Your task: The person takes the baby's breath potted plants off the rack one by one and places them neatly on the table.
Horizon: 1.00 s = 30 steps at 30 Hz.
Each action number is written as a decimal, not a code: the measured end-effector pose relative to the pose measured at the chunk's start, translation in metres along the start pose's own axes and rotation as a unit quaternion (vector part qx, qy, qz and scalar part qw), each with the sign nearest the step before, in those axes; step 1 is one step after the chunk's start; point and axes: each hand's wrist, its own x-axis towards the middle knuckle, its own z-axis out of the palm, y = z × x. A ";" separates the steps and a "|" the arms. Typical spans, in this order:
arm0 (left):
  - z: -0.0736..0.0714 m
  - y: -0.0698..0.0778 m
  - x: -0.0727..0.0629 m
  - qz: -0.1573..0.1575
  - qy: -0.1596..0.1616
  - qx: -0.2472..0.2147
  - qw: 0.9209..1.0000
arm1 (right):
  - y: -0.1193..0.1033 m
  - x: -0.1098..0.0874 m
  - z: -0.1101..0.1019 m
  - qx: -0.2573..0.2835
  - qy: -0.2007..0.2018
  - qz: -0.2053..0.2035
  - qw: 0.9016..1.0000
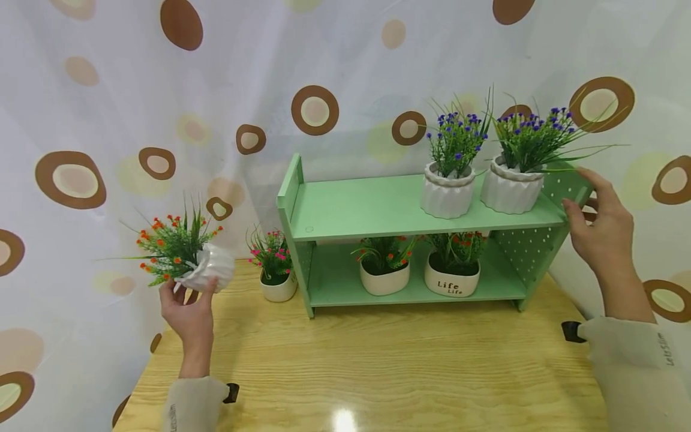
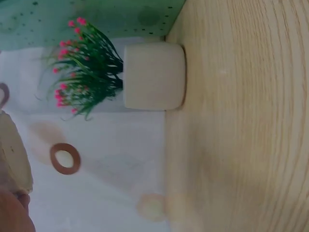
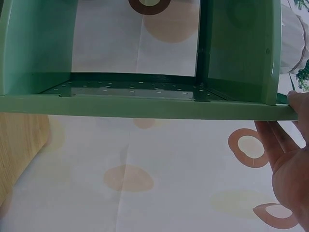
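Left hand [image 1: 188, 309] grips tilted white pot [image 1: 217, 267] aloft; right hand [image 1: 607, 231] pinches green shelf [image 1: 356, 207].

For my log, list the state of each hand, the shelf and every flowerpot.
Orange-flowered pot: tilted, held up
Left hand: holding that pot
Green shelf: standing on table
Right hand: gripping the shelf's side
Left purple-flowered pot: upright
Right purple-flowered pot: upright
Pink-flowered pot: upright beside shelf
Lower "Life" pot: upright
Other lower pot: upright

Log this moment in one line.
left hand: holds orange-flowered plant in white pot, tilted | right hand: grips green shelf | top tier: two purple-flowered plants | table: pink-flowered plant
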 end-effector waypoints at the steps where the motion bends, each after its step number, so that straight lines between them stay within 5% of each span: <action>1: -0.001 -0.004 0.002 -0.007 0.005 -0.003 1.000 | 0.000 0.000 0.000 0.001 0.002 0.000 1.000; 11: -0.002 -0.034 0.013 -0.047 0.021 -0.049 0.997 | 0.000 -0.001 -0.001 0.003 0.000 -0.007 1.000; 21: 0.001 -0.054 0.015 -0.099 0.013 -0.029 0.995 | 0.001 -0.002 0.000 -0.001 -0.004 -0.004 1.000; 30: 0.006 -0.063 0.011 -0.112 0.003 0.002 0.994 | -0.001 -0.001 -0.001 -0.001 -0.009 -0.005 1.000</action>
